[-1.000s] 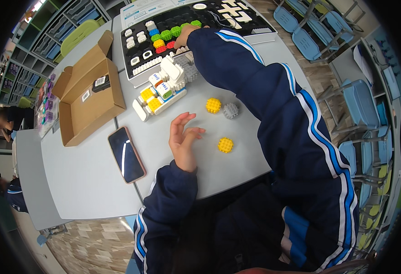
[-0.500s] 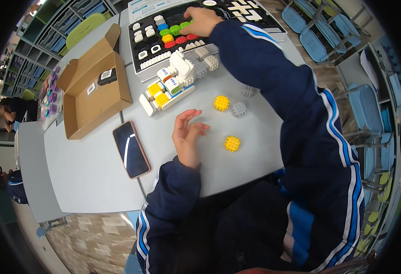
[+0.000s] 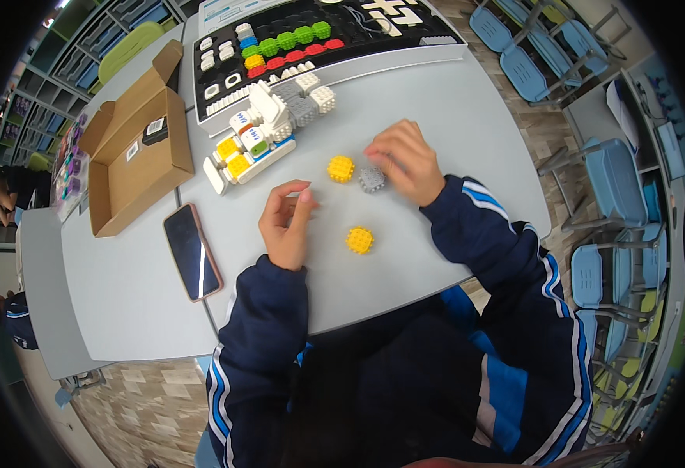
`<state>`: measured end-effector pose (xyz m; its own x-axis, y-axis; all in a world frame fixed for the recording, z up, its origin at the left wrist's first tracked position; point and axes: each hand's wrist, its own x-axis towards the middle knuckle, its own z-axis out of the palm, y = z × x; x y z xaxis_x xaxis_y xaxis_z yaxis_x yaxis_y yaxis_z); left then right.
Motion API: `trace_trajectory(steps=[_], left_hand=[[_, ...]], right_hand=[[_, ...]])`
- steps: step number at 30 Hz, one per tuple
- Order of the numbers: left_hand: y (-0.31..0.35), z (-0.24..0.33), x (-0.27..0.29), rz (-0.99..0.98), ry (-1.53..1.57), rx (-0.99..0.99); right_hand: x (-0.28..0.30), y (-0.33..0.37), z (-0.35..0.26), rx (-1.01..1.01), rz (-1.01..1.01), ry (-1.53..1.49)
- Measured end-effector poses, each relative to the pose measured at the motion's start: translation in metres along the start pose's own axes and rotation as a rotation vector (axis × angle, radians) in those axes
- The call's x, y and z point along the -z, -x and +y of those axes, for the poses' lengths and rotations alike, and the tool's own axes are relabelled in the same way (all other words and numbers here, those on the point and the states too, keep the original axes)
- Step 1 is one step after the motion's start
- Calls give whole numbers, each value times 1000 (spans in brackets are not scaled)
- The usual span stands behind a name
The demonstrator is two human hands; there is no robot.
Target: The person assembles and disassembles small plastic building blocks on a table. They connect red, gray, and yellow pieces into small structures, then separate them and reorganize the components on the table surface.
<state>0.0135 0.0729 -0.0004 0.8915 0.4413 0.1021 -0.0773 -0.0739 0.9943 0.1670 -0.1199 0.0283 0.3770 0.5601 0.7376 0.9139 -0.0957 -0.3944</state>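
My left hand (image 3: 286, 226) hovers over the table with loosely bent fingers, the thumb near the index finger, and nothing visible in it. Curled fingers close my right hand (image 3: 408, 162) beside a grey studded block (image 3: 371, 179); what they hold, if anything, is hidden. One yellow studded block (image 3: 341, 168) sits just left of the grey one, and another yellow block (image 3: 360, 240) lies closer to me. Beyond my left hand stands a built model (image 3: 253, 140) of white, yellow, grey and blue pieces. A second grey block is out of sight.
A black parts tray (image 3: 334, 58) with green, red and white pieces spans the table's far side. At left lie an open cardboard box (image 3: 141, 156) and a phone (image 3: 192, 253). Blue chairs (image 3: 615, 183) stand at the right; people are in the left background.
My right hand has come back from the parts tray to the grey block. My left hand's fingers have bent more. The whole view has shifted slightly, and one grey block is now hidden.
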Motion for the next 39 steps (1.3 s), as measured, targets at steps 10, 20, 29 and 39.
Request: trace_trajectory(steps=[10, 20, 29, 39], left_hand=[[6, 10, -10, -304, -552, -490], [-38, -2, -27, -193, -509, -465], [-36, -9, -25, -268, -546, -449], [-30, -7, -23, -84, -612, -715]], right_hand=[[14, 35, 0, -56, -236, 146], [16, 37, 19, 48, -220, 193], [22, 34, 11, 31, -126, 224], [0, -11, -27, -74, -418, 164]])
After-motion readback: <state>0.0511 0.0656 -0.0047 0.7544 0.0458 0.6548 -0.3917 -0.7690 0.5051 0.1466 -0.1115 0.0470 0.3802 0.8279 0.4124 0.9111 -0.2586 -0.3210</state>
